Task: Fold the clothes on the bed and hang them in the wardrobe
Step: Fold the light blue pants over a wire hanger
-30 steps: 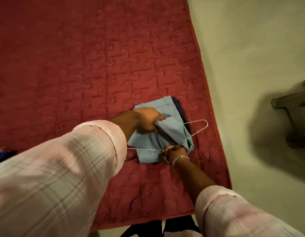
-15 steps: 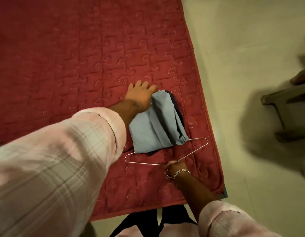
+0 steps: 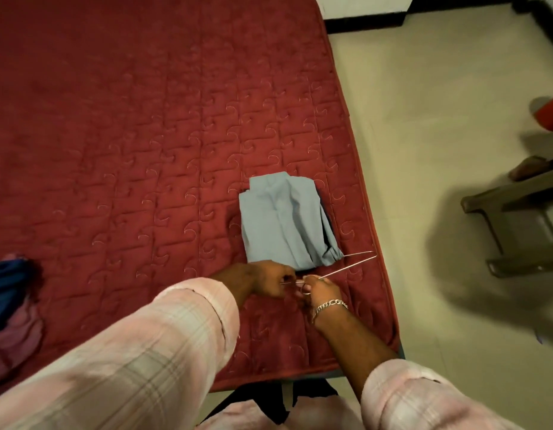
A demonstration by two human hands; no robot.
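Folded blue clothes (image 3: 284, 221) are lying on the red quilted bed (image 3: 145, 135), just beyond both hands and close to the bed's right edge. A wire hanger (image 3: 352, 264) is resting with its far end beside the near right corner of the clothes, its wire running back toward the hands. The right hand (image 3: 320, 290) is gripping the hanger at its hook, fingers curled around the wire, a chain bracelet (image 3: 331, 305) sitting on the wrist behind it. The left hand (image 3: 269, 279) is meeting it from the left, pinching the hanger's wire next to the right hand. Far off to the left of the left hand, dark blue and pink garments (image 3: 8, 305) are lying on the bed. To the right of the right hand, well apart on the pale floor (image 3: 424, 150), a brown stool (image 3: 517, 218) is standing.
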